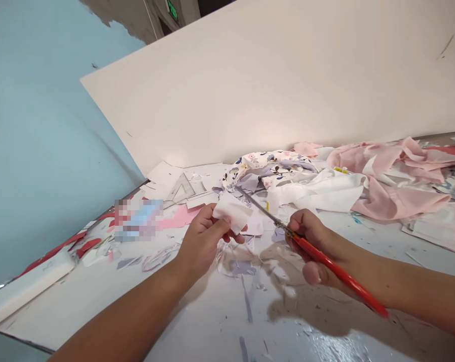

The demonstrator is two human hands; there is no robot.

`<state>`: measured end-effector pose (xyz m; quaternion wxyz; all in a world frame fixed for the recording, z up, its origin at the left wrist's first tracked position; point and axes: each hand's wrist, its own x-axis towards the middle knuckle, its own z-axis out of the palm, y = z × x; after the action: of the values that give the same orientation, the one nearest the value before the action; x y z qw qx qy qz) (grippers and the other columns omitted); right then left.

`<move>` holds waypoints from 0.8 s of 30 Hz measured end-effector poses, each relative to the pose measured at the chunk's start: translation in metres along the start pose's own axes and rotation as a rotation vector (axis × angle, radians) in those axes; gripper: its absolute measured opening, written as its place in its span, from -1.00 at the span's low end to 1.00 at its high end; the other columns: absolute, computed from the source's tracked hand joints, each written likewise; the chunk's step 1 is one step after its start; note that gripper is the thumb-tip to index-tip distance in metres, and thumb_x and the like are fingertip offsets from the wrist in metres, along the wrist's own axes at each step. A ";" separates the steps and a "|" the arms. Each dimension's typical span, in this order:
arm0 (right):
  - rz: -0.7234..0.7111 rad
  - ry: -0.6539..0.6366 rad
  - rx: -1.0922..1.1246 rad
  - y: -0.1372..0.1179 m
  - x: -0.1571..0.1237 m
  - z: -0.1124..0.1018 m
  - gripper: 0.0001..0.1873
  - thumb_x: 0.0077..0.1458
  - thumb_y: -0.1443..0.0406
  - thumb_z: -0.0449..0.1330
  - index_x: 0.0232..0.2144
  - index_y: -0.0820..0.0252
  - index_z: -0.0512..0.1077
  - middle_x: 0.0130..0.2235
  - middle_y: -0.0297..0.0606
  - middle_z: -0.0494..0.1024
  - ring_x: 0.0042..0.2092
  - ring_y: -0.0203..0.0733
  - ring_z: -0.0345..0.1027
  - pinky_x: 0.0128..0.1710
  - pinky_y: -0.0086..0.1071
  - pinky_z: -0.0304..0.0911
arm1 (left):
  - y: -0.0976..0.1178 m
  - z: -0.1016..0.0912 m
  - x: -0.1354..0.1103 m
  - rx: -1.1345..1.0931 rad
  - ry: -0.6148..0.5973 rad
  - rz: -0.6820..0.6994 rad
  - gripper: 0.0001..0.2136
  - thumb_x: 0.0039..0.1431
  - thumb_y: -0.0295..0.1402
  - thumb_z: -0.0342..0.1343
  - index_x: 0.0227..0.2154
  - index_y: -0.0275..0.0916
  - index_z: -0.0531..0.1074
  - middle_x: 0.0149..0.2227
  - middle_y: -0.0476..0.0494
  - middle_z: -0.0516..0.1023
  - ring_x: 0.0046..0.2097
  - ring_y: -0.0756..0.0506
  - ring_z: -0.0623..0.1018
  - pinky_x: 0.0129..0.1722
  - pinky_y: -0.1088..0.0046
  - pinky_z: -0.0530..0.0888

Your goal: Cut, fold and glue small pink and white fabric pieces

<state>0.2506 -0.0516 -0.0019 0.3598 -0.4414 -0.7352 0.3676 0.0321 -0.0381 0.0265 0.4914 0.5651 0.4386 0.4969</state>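
Note:
My left hand (203,241) is closed round a small white fabric piece (233,212), pinching it up above the white table (197,322). My right hand (312,246) grips red-handled scissors (325,261); the metal blades (259,207) point up and left, reaching just past the edge of the white piece. The red handle runs back along my right forearm. Thin fabric offcuts (246,264) lie on the table under both hands.
A pile of floral, white and pink fabric (325,186) lies behind my hands to the right. A clear set square (182,191), papers and red scraps (84,246) sit at the left. A large cream board (288,85) leans at the back.

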 end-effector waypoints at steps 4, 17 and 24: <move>0.074 0.002 0.253 -0.015 0.001 -0.004 -0.51 -0.11 -0.09 0.10 -0.37 0.06 -0.02 -0.45 -0.42 0.22 -0.51 -0.34 0.06 -0.63 -0.47 0.02 | -0.004 0.006 -0.005 0.085 -0.256 -0.120 -0.88 0.00 -0.34 0.08 -0.35 -0.18 0.32 -0.53 0.03 0.44 -0.53 0.04 0.43 -0.48 0.50 0.35; 0.089 -0.146 0.261 -0.020 0.002 -0.006 -0.73 -0.02 0.39 0.12 -0.41 0.09 0.02 -0.41 -0.44 0.20 -0.44 -0.35 0.10 -0.45 -0.38 0.13 | -0.006 0.015 -0.010 0.308 -0.433 -0.130 -0.82 0.01 -0.41 0.05 -0.29 -0.16 0.22 -0.54 0.10 0.32 -0.51 0.07 0.32 -0.47 0.54 0.24; 0.151 -0.169 0.317 -0.021 0.005 -0.005 -0.70 -0.02 0.35 0.15 -0.39 0.08 0.03 -0.39 -0.43 0.24 -0.40 -0.33 0.16 -0.41 -0.37 0.16 | -0.005 0.018 -0.013 0.297 -0.346 -0.001 -0.85 0.01 -0.52 -0.01 -0.36 -0.16 0.18 -0.50 0.11 0.32 -0.50 0.10 0.24 -0.45 0.54 0.20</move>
<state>0.2450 -0.0528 0.0201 0.3333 -0.4006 -0.6605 0.5406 0.0484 -0.0520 0.0199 0.4710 0.7078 0.4163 0.3223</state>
